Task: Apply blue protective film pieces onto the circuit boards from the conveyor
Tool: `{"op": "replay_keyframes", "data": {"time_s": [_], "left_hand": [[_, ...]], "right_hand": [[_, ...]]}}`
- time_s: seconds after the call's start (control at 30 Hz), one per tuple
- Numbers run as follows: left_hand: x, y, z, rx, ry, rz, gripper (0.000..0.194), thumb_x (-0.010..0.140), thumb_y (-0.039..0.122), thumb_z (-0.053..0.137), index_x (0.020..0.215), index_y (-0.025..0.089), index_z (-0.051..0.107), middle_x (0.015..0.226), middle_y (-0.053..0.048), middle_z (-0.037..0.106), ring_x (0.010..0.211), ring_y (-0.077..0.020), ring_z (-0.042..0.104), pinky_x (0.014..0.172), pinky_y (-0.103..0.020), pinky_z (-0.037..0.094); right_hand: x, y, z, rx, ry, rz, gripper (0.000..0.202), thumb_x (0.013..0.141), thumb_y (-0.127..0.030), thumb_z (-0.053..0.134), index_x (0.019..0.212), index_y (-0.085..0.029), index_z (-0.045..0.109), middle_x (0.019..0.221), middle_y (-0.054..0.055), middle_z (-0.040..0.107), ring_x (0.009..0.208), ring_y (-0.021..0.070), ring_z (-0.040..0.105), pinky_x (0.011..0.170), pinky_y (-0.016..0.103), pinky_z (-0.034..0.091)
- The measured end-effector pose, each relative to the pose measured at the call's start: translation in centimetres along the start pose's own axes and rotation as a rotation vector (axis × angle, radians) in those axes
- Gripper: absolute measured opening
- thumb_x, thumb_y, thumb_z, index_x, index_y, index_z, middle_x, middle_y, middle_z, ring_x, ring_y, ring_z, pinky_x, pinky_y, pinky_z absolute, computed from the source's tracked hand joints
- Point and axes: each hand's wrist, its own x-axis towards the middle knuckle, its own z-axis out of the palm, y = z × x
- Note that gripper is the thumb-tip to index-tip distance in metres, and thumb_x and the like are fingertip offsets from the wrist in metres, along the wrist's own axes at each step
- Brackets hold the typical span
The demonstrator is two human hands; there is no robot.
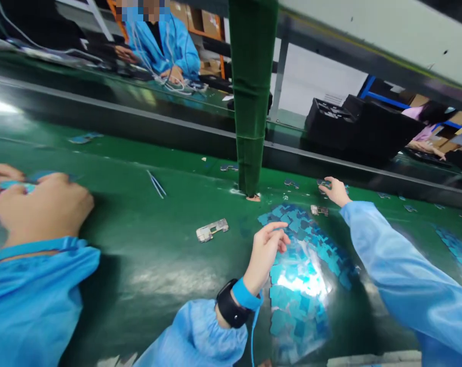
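My left hand (267,250), with a black watch and a blue wrist strap, hovers at the left edge of a spread of blue cut pieces (299,306), partly under shiny clear film. Its fingers are loosely curved and apart, holding nothing. Further right and back, my right hand (334,191) pinches a small dark-blue board (322,184) at the table surface. Just below that hand lies a small silvery part (319,210). A larger silvery part (212,230) rests to the left of my left hand.
Tweezers (156,184) lie left of centre. A co-worker's hands (43,204) hold a blue item at the left edge. A green post (252,102) rises from the green table (158,270). Small boards (291,184) lie along the back. Other people sit beyond the rail.
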Motion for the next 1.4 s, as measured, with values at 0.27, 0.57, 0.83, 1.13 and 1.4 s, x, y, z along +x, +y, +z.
{"op": "replay_keyframes", "data": {"time_s": [0.27,0.57,0.83,1.13,1.4], "left_hand": [[0.4,0.3,-0.3,-0.097,0.116,-0.003,0.018,0.065,0.022,0.062,0.081,0.013,0.065,0.050,0.004,0.058,0.045,-0.0082,0.049,0.046,-0.020,0.039],[0.6,-0.2,-0.2,0.059,0.171,0.137,0.012,0.067,0.020,0.060,0.076,0.016,0.067,0.083,-0.004,0.067,0.083,-0.0155,0.063,0.079,-0.027,0.051],[-1.6,0.7,0.6,0.514,-0.115,0.218,0.018,0.074,0.026,0.064,0.057,0.019,0.065,0.056,0.001,0.058,0.056,-0.0141,0.052,0.056,-0.024,0.042],[-1.7,0.0,0.8,0.662,-0.288,0.163,0.035,0.079,0.038,0.060,0.049,0.019,0.063,0.046,-0.001,0.060,0.045,-0.0161,0.056,0.047,-0.025,0.045],[-2.3,-0.3,1.2,0.682,-0.114,0.344,0.013,0.077,0.028,0.065,0.071,0.020,0.074,0.092,-0.009,0.075,0.082,-0.0223,0.069,0.070,-0.027,0.056]], "right_hand": [[-15.7,-5.4,0.9,-0.027,-0.421,-0.053,0.071,0.081,-0.048,0.065,0.142,-0.023,0.039,0.154,0.011,0.032,0.141,0.0264,0.032,0.115,0.046,0.031],[-21.0,-6.9,5.1,-0.060,-0.431,-0.152,0.062,0.088,-0.048,0.055,0.143,-0.025,0.038,0.152,0.013,0.036,0.143,0.0310,0.028,0.113,0.059,0.027],[-19.6,-6.5,3.7,0.134,-0.178,-0.094,0.026,0.094,-0.030,0.050,0.115,-0.023,0.064,0.105,0.010,0.067,0.100,0.0220,0.064,0.087,0.038,0.054],[-18.9,-6.3,2.2,0.119,-0.251,-0.165,0.037,0.095,-0.033,0.047,0.130,-0.022,0.054,0.111,0.010,0.069,0.100,0.0218,0.065,0.087,0.037,0.054],[-18.7,-5.9,2.6,-0.037,-0.185,-0.297,0.040,0.097,-0.025,0.041,0.137,-0.023,0.049,0.119,0.012,0.063,0.106,0.0228,0.060,0.090,0.040,0.052]]}}
